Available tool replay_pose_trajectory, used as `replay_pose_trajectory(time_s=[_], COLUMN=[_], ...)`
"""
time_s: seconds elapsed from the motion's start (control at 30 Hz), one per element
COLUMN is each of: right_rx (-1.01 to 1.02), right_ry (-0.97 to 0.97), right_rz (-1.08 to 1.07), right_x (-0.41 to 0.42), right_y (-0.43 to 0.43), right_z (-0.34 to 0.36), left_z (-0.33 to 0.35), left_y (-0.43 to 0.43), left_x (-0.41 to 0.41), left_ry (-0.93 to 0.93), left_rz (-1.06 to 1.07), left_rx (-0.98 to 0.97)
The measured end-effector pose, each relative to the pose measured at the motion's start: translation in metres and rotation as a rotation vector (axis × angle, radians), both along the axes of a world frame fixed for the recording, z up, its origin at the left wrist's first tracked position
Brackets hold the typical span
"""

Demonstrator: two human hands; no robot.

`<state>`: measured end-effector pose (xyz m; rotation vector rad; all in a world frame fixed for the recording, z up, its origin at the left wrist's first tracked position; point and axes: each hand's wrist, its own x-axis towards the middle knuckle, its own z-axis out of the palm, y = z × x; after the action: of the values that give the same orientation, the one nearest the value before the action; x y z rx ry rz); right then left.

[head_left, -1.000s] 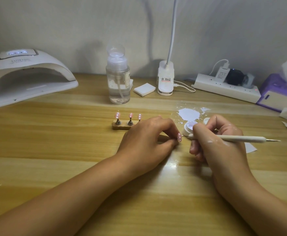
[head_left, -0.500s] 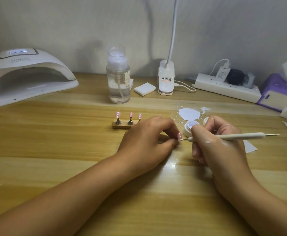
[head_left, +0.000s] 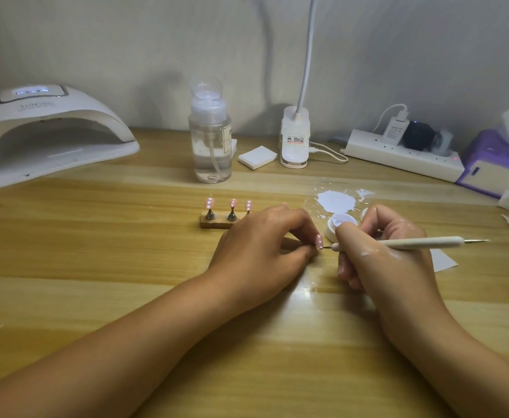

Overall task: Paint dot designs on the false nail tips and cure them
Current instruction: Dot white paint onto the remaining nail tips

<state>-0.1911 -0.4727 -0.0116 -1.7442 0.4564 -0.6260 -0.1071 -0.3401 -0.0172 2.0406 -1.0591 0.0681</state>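
Note:
My left hand (head_left: 265, 245) pinches a pink false nail tip (head_left: 319, 241) on its small stand, held low over the wooden table. My right hand (head_left: 380, 251) grips a white dotting pen (head_left: 413, 243) lying almost level, its fine metal point touching the lower edge of that tip. White dots show on the tip. Behind my left hand a wooden holder (head_left: 214, 223) carries three more pink tips (head_left: 232, 203) with pale dots. A small open jar of white gel (head_left: 336, 225) sits just behind my right thumb. The white curing lamp (head_left: 48, 134) stands at the far left.
A clear pump bottle (head_left: 211, 140) and a white pad (head_left: 257, 157) stand at the back centre, beside a clip lamp base (head_left: 295, 140). A power strip (head_left: 401, 153) and purple tissue box (head_left: 497, 164) line the back right. White paint is spilled on the table (head_left: 336, 201).
My right hand has brought the pen's point leftward and down onto the nail tip. My left hand has barely moved.

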Motion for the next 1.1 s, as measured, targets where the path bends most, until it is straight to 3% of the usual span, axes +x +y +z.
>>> replay_pose_trajectory(time_s=[1.1], right_rx=[0.057], right_ry=[-0.045], right_rz=[-0.009], right_x=[-0.0029], right_y=[0.0003], right_z=[0.0031], left_z=[0.001], left_y=[0.0003], left_x=[0.0009], left_ry=[0.024], left_rz=[0.0], left_rx=[0.031])
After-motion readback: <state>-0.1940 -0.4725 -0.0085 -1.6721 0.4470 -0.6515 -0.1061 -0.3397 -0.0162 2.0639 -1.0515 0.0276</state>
